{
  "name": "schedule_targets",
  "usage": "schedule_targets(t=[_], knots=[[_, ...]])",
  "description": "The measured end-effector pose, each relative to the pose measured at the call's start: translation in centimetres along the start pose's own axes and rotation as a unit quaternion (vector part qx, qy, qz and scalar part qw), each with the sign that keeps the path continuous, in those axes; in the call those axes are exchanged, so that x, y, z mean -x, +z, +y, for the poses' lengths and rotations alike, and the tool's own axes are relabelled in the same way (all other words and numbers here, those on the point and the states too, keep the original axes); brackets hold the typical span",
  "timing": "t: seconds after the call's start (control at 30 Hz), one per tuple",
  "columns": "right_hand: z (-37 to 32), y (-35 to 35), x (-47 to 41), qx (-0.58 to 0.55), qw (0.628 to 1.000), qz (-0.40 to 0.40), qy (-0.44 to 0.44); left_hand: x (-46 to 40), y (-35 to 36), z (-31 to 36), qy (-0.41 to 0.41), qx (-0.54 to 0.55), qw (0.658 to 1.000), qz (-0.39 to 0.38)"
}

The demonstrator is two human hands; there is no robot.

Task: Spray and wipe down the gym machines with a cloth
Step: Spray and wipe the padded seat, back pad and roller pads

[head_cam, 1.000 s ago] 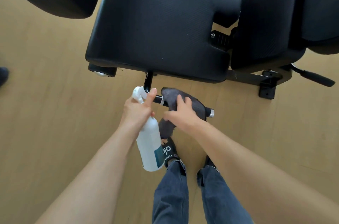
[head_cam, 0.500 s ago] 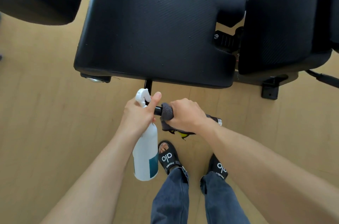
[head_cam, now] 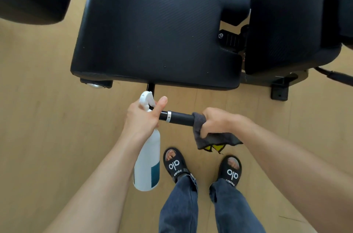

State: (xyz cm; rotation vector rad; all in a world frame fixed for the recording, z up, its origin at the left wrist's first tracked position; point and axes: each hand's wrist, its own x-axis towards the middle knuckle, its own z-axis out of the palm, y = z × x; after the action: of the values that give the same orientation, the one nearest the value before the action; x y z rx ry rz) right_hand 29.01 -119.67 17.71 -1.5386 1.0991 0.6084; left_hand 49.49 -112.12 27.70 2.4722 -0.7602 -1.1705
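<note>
Both hands are busy: the right hand (head_cam: 215, 122) grips a dark grey cloth (head_cam: 214, 140) round the black cylindrical handle bar (head_cam: 178, 117), mid-wipe; at its nine o'clock the left hand (head_cam: 142, 118) holds a white plastic spray bottle (head_cam: 148, 164). Next, probably the black padded seat (head_cam: 158, 26) at twelve o'clock

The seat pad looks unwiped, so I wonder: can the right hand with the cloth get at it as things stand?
Probably yes. The right hand grips the cloth round the handle bar, just below the seat pad, and nothing lies between them.
</note>
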Motion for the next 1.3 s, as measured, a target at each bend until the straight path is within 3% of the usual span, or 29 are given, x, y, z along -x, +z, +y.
schedule_targets(t=[0.03, 0.1, 0.17, 0.27, 0.37, 0.47, 0.57, 0.67, 0.73, 0.83, 0.93, 1.07, 1.3], knots=[[-0.4, 0.2, 0.5, 0.005, 1.0, 0.016, -0.011, -0.1, 0.1, -0.1, -0.004, 0.001, 1.0, 0.0], [-2.3, 2.1, 0.8, 0.063, 0.986, 0.139, -0.061, -0.2, 0.1, -0.2, -0.008, 0.004, 1.0, 0.001], [-5.0, 4.6, 0.6, 0.077, 0.949, 0.282, -0.114, -0.3, 0.1, -0.2, -0.016, 0.008, 1.0, 0.001], [-7.6, 6.5, -1.3, 0.151, 0.888, 0.399, -0.17, -1.1, 0.1, -0.3, -0.036, 0.013, 0.999, 0.003], [-7.1, 5.8, -1.4, 0.181, 0.88, 0.385, -0.212, -1.0, -0.1, -0.1, -0.044, 0.01, 0.999, -0.002], [-6.2, 3.7, -0.2, 0.181, 0.929, 0.264, -0.184, -0.3, -0.3, 0.3, -0.043, 0.005, 0.999, -0.017], [-2.0, 2.7, 1.8, 0.189, 0.957, 0.21, -0.065, 0.3, -1.4, 1.1, -0.062, 0.017, 0.997, -0.034], [3.4, 1.4, 6.1, 0.264, 0.945, 0.176, 0.082, 1.1, -2.8, 2.5, -0.071, 0.027, 0.996, -0.045], [4.4, -0.3, 9.5, 0.171, 0.96, 0.17, 0.145, 2.0, -3.7, 4.1, -0.049, 0.021, 0.996, -0.072], [0.8, -3.0, 12.9, -0.108, 0.962, 0.221, 0.122, 2.9, -4.9, 7.6, -0.011, 0.026, 0.994, -0.108], [-4.4, -6.3, 14.7, -0.314, 0.906, 0.266, 0.097, 3.3, -6.3, 11.8, 0.02, 0.026, 0.992, -0.123], [-9.1, -12.0, 15.6, -0.536, 0.798, 0.265, 0.077, 3.1, -8.0, 17.7, 0.069, 0.007, 0.992, -0.107], [-13.0, -24.4, 13.0, -0.664, 0.7, 0.263, 0.003, -0.9, -7.9, 26.8, 0.109, -0.013, 0.99, -0.087]])
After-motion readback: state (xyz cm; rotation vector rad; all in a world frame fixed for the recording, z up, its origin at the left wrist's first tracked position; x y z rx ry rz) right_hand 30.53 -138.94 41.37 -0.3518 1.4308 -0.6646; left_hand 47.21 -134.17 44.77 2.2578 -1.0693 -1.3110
